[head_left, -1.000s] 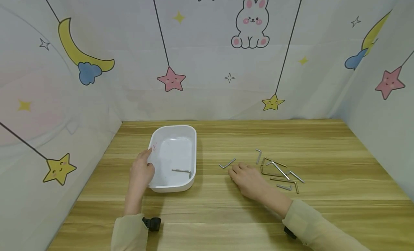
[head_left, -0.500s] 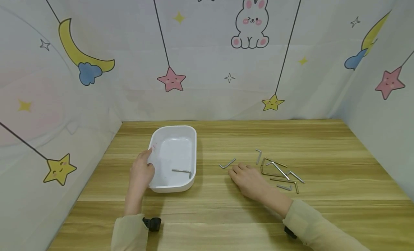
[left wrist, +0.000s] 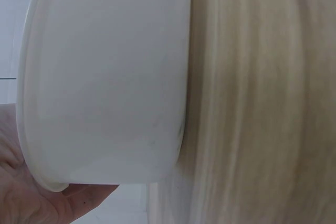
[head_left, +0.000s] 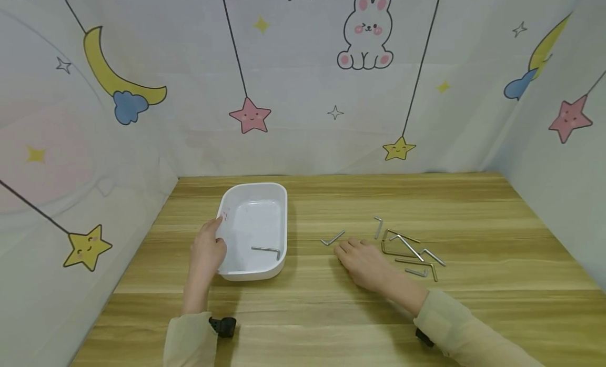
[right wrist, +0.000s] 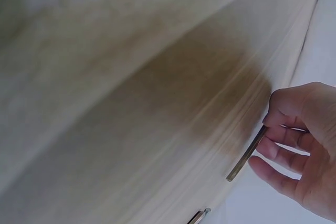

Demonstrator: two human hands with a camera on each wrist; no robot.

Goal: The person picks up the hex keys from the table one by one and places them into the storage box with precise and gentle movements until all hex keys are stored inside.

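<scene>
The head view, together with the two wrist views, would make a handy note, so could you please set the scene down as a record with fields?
Left grip: holds the white tub at its left rim
Right grip: pinches a brassy metal rod, partly hidden by the fingers
Tub contents: one L-shaped key
Key cluster: silver and brassy, some overlapping, right of the tub
Surface: wooden table
Backdrop: pale, printed with rabbit, stars, moons

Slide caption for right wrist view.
Right hand pinches a metal rod at the wooden tabletop; another metal piece shows at the frame's bottom edge.
</scene>
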